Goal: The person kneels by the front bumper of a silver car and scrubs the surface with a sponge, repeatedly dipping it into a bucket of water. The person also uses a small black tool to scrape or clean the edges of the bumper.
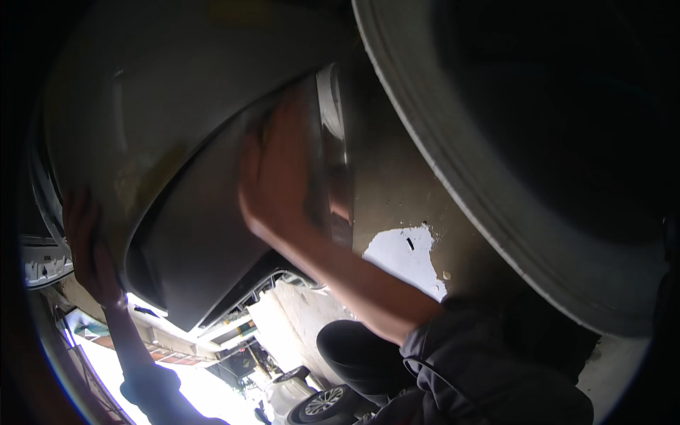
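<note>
A large dark painted body panel (pixel 202 202), apparently a car's bumper, fills the upper left of the view, with a curved seam across it. My left hand (pixel 87 249) rests flat against the panel's outer surface at the far left. Nearer the middle, my right hand (pixel 279 164) lies on the panel's lower section with its fingers extended, slightly blurred. Close beside it runs a glossy trim strip (pixel 332 111). Neither hand shows a tool, though the fingertips of the right one are hard to make out in the dim light.
A big round pale rim (pixel 446 186) around a dark interior takes up the right side. Between it and the panel, the floor (pixel 393 196) shows a bright patch with a small dark bit. My bent knee is below. A parked car (pixel 313 401) stands in the bright background.
</note>
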`<state>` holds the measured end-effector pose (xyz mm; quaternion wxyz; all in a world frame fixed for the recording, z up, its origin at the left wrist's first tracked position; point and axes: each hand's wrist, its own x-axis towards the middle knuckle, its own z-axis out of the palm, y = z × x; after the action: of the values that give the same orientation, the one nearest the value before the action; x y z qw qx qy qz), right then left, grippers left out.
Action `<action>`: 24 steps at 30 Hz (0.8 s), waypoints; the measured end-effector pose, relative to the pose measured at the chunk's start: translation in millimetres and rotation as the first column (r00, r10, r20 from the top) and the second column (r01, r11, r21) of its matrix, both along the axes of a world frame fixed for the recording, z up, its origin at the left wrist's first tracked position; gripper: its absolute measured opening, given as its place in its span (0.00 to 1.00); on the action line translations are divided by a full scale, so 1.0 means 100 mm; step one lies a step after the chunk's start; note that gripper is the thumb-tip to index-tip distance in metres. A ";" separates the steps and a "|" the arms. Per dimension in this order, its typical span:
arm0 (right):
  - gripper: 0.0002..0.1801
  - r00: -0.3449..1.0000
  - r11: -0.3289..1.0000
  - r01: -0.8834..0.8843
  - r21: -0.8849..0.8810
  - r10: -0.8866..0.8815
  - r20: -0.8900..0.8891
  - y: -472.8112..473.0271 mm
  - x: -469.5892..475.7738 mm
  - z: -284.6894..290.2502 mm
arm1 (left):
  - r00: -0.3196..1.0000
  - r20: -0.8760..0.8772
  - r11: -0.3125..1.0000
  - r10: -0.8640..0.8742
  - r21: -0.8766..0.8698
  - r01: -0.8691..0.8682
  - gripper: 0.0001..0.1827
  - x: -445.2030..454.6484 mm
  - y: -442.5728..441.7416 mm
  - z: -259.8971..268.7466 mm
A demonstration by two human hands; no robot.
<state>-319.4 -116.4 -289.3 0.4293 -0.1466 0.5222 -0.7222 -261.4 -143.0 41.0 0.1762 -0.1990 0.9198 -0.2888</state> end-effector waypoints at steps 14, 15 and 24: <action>0.37 0.995 0.985 -0.076 -0.156 0.086 0.056 -0.02 -0.01 -0.12 | 0.999 0.036 0.999 -0.026 0.022 0.025 0.28 0.13 -0.02 0.09; 0.38 0.989 0.983 -0.077 -0.167 0.097 0.114 -0.14 -0.11 -0.17 | 1.000 0.016 1.000 -0.013 0.027 0.012 0.28 0.12 -0.02 0.08; 0.39 0.999 0.997 -0.048 -0.053 0.047 -0.023 -0.03 0.13 -0.13 | 1.000 0.003 0.999 -0.013 0.031 0.013 0.29 0.17 -0.05 0.11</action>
<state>-306.9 -119.2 -302.3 0.4366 -0.1780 0.5036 -0.7239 -244.7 -148.5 52.4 0.1790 -0.1899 0.9251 -0.2759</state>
